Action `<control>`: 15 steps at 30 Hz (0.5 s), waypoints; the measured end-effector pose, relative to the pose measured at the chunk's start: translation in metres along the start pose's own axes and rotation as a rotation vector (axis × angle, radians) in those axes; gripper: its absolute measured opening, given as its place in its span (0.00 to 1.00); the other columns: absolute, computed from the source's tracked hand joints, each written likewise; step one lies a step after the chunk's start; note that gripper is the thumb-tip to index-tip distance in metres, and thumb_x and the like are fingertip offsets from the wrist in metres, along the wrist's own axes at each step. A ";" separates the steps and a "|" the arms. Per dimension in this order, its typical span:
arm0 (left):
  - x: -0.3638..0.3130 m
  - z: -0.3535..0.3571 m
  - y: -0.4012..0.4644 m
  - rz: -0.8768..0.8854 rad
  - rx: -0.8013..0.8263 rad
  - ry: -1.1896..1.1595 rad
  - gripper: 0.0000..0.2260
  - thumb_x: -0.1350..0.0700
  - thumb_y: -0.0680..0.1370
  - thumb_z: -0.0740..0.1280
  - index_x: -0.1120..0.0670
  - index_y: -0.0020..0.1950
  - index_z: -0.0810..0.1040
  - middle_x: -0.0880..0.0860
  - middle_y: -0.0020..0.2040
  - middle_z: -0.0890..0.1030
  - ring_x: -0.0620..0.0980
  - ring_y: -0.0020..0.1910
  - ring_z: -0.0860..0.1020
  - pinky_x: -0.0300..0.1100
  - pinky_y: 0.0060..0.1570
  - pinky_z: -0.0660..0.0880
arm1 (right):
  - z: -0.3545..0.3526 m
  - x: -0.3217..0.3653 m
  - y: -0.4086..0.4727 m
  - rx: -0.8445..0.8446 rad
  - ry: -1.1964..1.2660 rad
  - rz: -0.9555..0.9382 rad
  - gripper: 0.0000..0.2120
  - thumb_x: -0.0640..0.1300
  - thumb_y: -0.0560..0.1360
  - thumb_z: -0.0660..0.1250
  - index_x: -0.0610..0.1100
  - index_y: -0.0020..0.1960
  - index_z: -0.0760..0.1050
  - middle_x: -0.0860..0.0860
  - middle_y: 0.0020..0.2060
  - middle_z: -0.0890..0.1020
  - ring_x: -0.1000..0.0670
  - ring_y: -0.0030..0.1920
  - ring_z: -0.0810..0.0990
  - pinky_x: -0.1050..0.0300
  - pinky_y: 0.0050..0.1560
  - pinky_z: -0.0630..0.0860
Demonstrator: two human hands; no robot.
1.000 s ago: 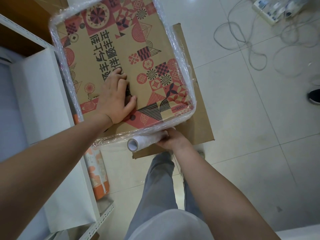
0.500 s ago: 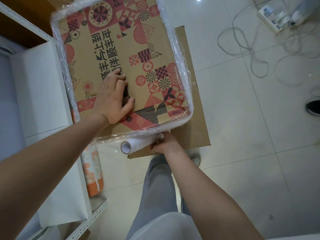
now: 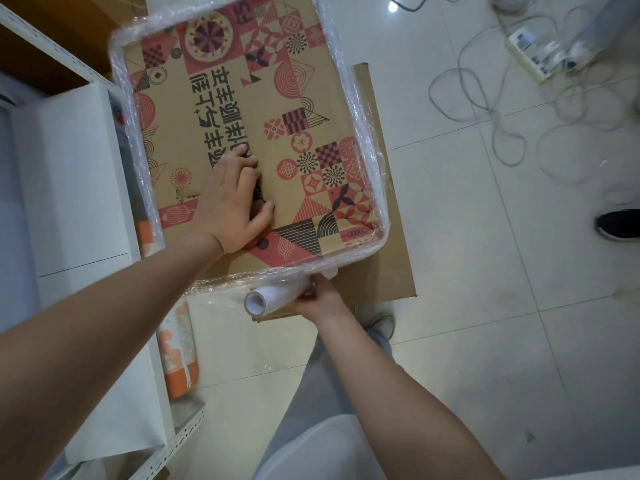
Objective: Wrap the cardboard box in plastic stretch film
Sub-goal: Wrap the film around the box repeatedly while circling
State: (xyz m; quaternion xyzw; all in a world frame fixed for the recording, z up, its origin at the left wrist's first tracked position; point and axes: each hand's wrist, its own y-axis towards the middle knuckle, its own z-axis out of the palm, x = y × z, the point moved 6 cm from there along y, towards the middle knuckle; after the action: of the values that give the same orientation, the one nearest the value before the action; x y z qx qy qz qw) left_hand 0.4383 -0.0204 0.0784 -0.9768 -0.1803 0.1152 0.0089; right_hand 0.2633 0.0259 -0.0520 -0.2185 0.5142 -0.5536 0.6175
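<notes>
A brown cardboard box with red-and-black patterns [image 3: 277, 133] stood on flat cardboard on the tiled floor [image 3: 485, 306], steadied by a flat left hand [image 3: 232, 206] while the right hand [image 3: 317, 299] gripped the white stretch-film roll [image 3: 273, 299] against its near side.

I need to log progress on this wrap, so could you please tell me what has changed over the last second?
Little has changed. The right hand keeps its grip on the film roll at the near edge of the cardboard box, having carried it slightly leftward along that edge. The left hand still presses on the box top. Nothing was released.
</notes>
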 end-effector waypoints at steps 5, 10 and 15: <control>0.000 0.001 0.001 0.000 0.038 0.007 0.24 0.45 0.75 0.58 0.66 0.57 0.72 0.65 0.63 0.71 0.64 0.70 0.62 0.61 0.68 0.62 | -0.037 0.007 -0.006 -0.255 -0.023 -0.054 0.27 0.50 0.80 0.60 0.38 0.74 0.61 0.40 0.69 0.69 0.41 0.71 0.65 0.44 0.70 0.61; 0.001 0.002 0.000 0.019 0.043 0.024 0.24 0.46 0.75 0.58 0.66 0.56 0.72 0.65 0.62 0.71 0.65 0.70 0.63 0.61 0.69 0.61 | -0.030 -0.002 -0.015 -0.312 -0.109 -0.019 0.27 0.51 0.77 0.65 0.39 0.71 0.66 0.41 0.67 0.73 0.41 0.68 0.70 0.45 0.65 0.67; 0.000 0.003 0.000 0.021 0.054 0.033 0.24 0.47 0.75 0.59 0.66 0.57 0.72 0.65 0.62 0.71 0.65 0.70 0.63 0.61 0.68 0.62 | -0.026 0.014 -0.028 -0.360 -0.275 0.010 0.26 0.44 0.75 0.68 0.39 0.71 0.66 0.42 0.68 0.72 0.43 0.68 0.70 0.48 0.60 0.69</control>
State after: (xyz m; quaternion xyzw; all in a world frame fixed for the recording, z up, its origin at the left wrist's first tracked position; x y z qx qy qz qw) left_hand 0.4377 -0.0204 0.0758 -0.9798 -0.1668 0.1038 0.0373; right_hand 0.2261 0.0131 -0.0435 -0.3962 0.5167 -0.4150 0.6355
